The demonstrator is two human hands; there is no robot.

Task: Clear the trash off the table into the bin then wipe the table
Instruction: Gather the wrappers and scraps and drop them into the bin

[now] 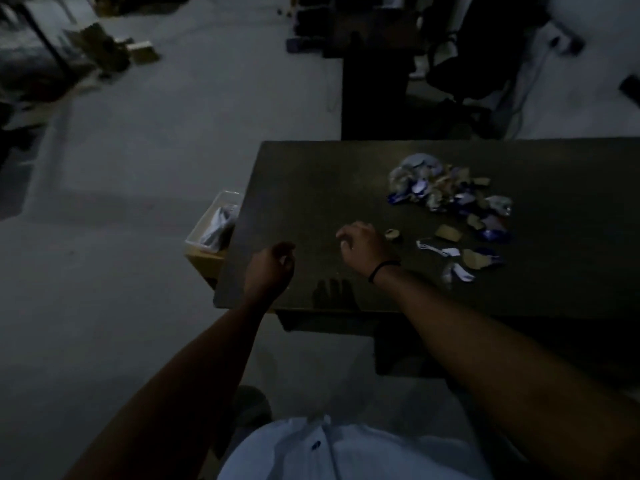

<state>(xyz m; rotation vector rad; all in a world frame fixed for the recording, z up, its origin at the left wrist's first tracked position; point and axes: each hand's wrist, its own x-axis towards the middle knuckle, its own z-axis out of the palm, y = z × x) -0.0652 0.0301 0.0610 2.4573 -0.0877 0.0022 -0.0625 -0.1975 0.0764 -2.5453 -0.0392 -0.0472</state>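
Right hand point(363, 247) is knuckles-up, low over the surface point(311, 188), fingers curled under. Too dark to tell if it pinches anything. Left hand point(272, 268) is curled near the surface's left edge; again can't tell if it holds a piece.

Trash point(446, 199) sits right of centre: torn paper, foil-like wrapper bits and cardboard chips in a loose pile, with strays trailing toward the right hand. Nearest scrap point(393, 234) is just beside it.

Looks light, limp, crinkly, nothing fragile. Flat chips will likely be hard to pinch, so better to rake them into the pile and scoop with both palms. Bin point(202, 220), a clear tub at the surface's left edge, already holds scraps.
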